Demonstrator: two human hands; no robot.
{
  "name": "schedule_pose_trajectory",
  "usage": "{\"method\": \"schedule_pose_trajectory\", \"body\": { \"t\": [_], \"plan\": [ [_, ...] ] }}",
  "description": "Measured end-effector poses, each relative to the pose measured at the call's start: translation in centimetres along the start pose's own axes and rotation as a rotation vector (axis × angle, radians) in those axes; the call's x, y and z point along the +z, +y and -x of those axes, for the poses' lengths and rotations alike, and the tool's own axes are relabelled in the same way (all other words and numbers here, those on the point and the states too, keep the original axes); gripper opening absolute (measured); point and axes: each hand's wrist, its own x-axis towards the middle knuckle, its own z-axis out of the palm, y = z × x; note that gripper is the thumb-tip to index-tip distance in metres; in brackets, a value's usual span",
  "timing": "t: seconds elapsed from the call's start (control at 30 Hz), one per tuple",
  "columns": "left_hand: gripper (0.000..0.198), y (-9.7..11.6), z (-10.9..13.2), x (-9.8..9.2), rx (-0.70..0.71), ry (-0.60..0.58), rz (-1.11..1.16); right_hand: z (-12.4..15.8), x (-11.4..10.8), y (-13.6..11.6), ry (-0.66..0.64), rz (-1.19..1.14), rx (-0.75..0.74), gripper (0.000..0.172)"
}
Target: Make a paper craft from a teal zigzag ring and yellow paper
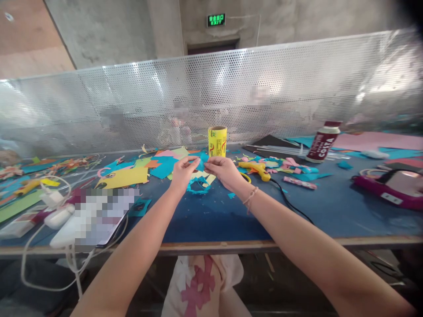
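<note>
Between my two hands a small piece of blue paper [202, 161] is held up over the table. The fingertips of my left hand [186, 171] pinch its left side. My right hand [225, 171] grips the right side, with a bracelet on that wrist. Just below, a ring of cut blue paper [198, 186] lies on the blue tabletop. A yellow cardboard tube [217, 141] stands upright behind my right hand. To the right of that hand lies a yellow glue gun [256, 170] with a black cord.
Coloured paper scraps [128, 177] are spread over the left and back of the table. A phone [112, 215] and white cables lie at the left. A Costa bottle [324, 141] and a purple case [386, 189] sit at the right. A perforated metal screen [139, 97] closes the back.
</note>
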Motion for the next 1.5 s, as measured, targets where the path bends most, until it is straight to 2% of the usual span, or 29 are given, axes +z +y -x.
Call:
{"method": "schedule_pose_trajectory", "body": {
  "t": [0.2, 0.33, 0.47, 0.7, 1.0, 1.1, 1.27, 1.37, 1.5],
  "plan": [
    [0.026, -0.1, 0.0, -0.1, -0.005, 0.014, -0.065, -0.2, -0.1, 0.5, 0.003, 0.110, -0.074, 0.017],
    [0.022, 0.1, 0.0, -0.2, 0.102, 0.020, -0.184, 0.0, -0.2, 0.2, 0.014, 0.258, -0.146, 0.015],
    [0.020, 0.4, 0.1, -0.3, 0.154, -0.002, -0.249, 0.1, -0.1, -0.1, 0.020, 0.261, -0.122, 0.016],
    [0.032, -0.1, -0.3, -0.2, 0.086, 0.018, -0.117, 0.2, 0.2, 0.0, 0.010, 0.178, -0.041, 0.020],
    [0.038, -0.5, -0.4, -0.3, 0.056, 0.006, 0.004, 0.0, 0.0, 0.2, 0.005, 0.194, -0.053, 0.017],
    [0.038, -0.4, -0.3, -0.3, 0.035, -0.008, 0.045, 0.0, -0.2, 0.1, -0.009, 0.278, -0.099, 0.012],
    [0.038, 0.3, -0.2, -0.1, -0.049, -0.020, 0.104, 0.2, -0.6, -0.6, -0.031, 0.555, -0.318, 0.041],
    [0.033, 0.7, -0.2, -0.2, -0.104, -0.032, 0.124, 0.2, -1.0, -0.9, -0.067, 0.678, -0.398, 0.037],
    [0.027, 1.0, -0.2, -0.4, -0.168, -0.078, 0.172, 0.1, -1.5, -1.2, -0.099, 0.719, -0.441, 0.029]
  ]
}}
